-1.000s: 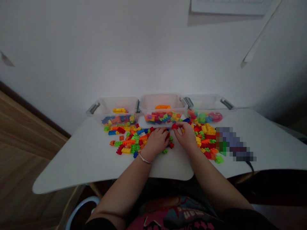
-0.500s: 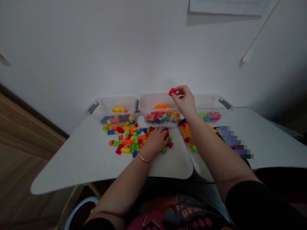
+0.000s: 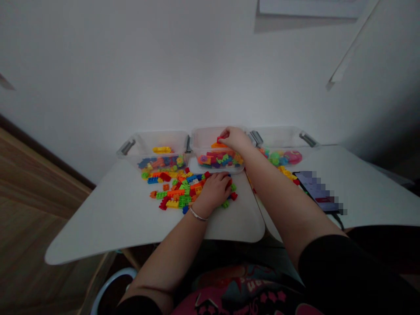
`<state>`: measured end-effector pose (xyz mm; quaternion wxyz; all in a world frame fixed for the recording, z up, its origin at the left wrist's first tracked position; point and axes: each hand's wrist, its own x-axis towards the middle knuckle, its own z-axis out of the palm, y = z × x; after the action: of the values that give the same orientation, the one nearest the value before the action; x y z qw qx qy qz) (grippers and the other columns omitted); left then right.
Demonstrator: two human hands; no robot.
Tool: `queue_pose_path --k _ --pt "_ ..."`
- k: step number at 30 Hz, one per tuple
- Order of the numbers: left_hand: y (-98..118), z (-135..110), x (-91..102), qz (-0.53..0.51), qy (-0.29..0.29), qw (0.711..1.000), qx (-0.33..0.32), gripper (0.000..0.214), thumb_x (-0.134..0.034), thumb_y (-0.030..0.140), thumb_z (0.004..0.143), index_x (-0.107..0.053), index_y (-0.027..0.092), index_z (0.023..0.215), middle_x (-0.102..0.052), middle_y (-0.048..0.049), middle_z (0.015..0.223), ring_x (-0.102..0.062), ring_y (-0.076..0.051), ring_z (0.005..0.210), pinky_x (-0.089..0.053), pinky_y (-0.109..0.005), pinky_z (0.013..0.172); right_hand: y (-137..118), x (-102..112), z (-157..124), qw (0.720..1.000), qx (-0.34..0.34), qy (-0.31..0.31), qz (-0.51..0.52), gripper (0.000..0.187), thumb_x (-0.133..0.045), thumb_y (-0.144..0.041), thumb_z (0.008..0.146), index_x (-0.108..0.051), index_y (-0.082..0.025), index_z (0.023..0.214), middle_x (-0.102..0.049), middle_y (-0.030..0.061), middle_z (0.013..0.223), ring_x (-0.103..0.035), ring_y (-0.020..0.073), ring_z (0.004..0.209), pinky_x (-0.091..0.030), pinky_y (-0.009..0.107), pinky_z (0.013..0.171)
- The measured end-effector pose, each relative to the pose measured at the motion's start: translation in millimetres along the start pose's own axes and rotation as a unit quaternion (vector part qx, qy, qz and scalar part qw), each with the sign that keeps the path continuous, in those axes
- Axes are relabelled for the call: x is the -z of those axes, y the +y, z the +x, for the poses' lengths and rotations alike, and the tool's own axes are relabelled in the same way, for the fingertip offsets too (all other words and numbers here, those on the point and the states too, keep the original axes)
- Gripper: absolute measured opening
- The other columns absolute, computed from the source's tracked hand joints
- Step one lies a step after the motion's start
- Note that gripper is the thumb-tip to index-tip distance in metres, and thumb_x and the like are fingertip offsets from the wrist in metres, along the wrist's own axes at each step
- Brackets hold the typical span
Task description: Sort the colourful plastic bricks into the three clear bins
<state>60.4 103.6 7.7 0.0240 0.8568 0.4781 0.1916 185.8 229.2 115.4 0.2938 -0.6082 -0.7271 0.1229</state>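
Right hand [image 3: 233,139] pinches what looks like a red brick [image 3: 218,140] above the twelve o'clock tub [image 3: 201,144]; left hand [image 3: 213,191], grip unclear, rests on loose bricks [image 3: 175,192].

Dim light is spread over the scene, brightest on the white wall [image 3: 210,74]; the hands [image 3: 215,190] are underexposed, the edges of the counter [image 3: 98,218] are bowed by lens distortion, and a phone [image 3: 316,190] is pixelated.

White desk [image 3: 95,223] (rounded corners) carries bins [image 3: 218,162], bricks [image 3: 173,192], phone [image 3: 311,186].
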Motion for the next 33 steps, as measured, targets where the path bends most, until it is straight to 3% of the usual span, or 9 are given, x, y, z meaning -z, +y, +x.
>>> queue_pose_path --k 4,7,13,16,19,22,25,29,33 --pt "0.0 0.3 -0.4 0.006 -0.003 1.0 0.001 0.032 -0.054 0.026 0.089 -0.064 0.018 0.119 -0.059 -0.0092 0.135 -0.056 -0.026 0.115 -0.045 -0.043 0.102 1.4 -3.1 3.3 1.0 -0.014 -0.009 -0.006 0.019 -0.076 -0.035 0.074 -0.069 -0.022 0.085 -0.072 0.0063 0.094 -0.065 0.0203 0.084 -0.051 0.038 0.082" --pt "-0.2 0.1 -1.3 0.013 0.002 1.0 0.0 0.032 -0.053 0.026 0.09 -0.064 0.018 0.119 -0.059 -0.0076 0.136 -0.056 -0.026 0.115 -0.045 -0.042 0.102 3.8 -5.3 2.4 0.999 -0.002 0.039 0.017 0.016 -0.073 -0.033 0.077 -0.068 -0.021 0.086 -0.072 0.0061 0.092 -0.065 0.0203 0.084 -0.051 0.04 0.084" --pt "-0.6 0.0 -2.8 0.018 0.004 1.0 -0.006 0.032 -0.053 0.027 0.09 -0.064 0.017 0.118 -0.059 -0.0088 0.136 -0.056 -0.027 0.115 -0.046 -0.043 0.101 10.1 -4.7 -5.4 0.958 0.11 0.154 0.216 0.013 -0.06 -0.032 0.086 -0.062 -0.02 0.092 -0.069 0.0025 0.088 -0.065 0.0153 0.084 -0.052 0.032 0.084" --pt "0.4 -0.3 -1.1 0.016 0.001 1.0 0.003 0.034 -0.055 0.028 0.089 -0.062 0.017 0.121 -0.057 -0.0096 0.137 -0.056 -0.027 0.117 -0.046 -0.042 0.102 13.6 -6.2 -23.1 0.925 0.133 0.198 0.295 0.015 -0.055 -0.035 0.089 -0.06 -0.022 0.095 -0.069 0.0029 0.092 -0.065 0.0146 0.088 -0.053 0.03 0.085" --pt "1.1 -0.8 1.2 0.011 0.002 1.0 0.008 0.034 -0.055 0.028 0.089 -0.062 0.017 0.12 -0.056 -0.0112 0.136 -0.055 -0.027 0.12 -0.045 -0.042 0.104 21.5 -11.7 -57.9 0.916 0.121 0.226 0.309 0.018 -0.052 -0.036 0.09 -0.06 -0.022 0.097 -0.069 0.0046 0.096 -0.066 0.0155 0.089 -0.054 0.03 0.083" --pt "0.0 -0.7 1.5 -0.002 0.001 1.0 0.004 0.028 -0.054 0.026 0.09 -0.063 0.016 0.114 -0.056 -0.0127 0.136 -0.056 -0.026 0.121 -0.045 -0.042 0.105 37.9 -23.0 -96.2 0.943 0.104 0.196 0.247 0.018 -0.054 -0.032 0.088 -0.064 -0.021 0.095 -0.07 0.0058 0.094 -0.065 0.0168 0.081 -0.054 0.031 0.077" --pt "-2.3 -0.2 -1.2 -0.007 0.008 1.0 -0.002 0.033 -0.052 0.026 0.09 -0.06 0.014 0.12 -0.056 -0.0143 0.136 -0.055 -0.026 0.122 -0.046 -0.042 0.105 60.0 -40.5 -120.8 0.971 0.117 0.101 0.185 0.019 -0.051 -0.022 0.086 -0.068 -0.02 0.095 -0.072 0.0072 0.098 -0.066 0.0189 0.086 -0.055 0.034 0.08" --pt "-3.3 -0.2 -4.7 -0.005 0.019 1.0 0.01 0.043 -0.053 0.025 0.089 -0.053 0.012 0.13 -0.054 -0.0159 0.139 -0.052 -0.028 0.127 -0.044 -0.042 0.107 83.7 -62.9 -131.3 0.982 0.157 0.03 0.1 0.035 -0.05 -0.006 0.079 -0.069 -0.019 0.104 -0.072 0.0082 0.109 -0.064 0.0223 0.105 -0.048 0.042 0.099" --pt "-1.0 -0.8 -3.2 -0.005 0.015 1.0 0.021 0.041 -0.054 0.025 0.088 -0.053 0.012 0.127 -0.057 -0.0147 0.133 -0.054 -0.028 0.124 -0.045 -0.041 0.107 90.0 -69.5 -133.3 0.987 0.151 0.016 0.055 0.042 -0.047 -0.002 0.08 -0.069 -0.017 0.112 -0.071 0.0098 0.113 -0.062 0.0232 0.109 -0.046 0.042 0.102"
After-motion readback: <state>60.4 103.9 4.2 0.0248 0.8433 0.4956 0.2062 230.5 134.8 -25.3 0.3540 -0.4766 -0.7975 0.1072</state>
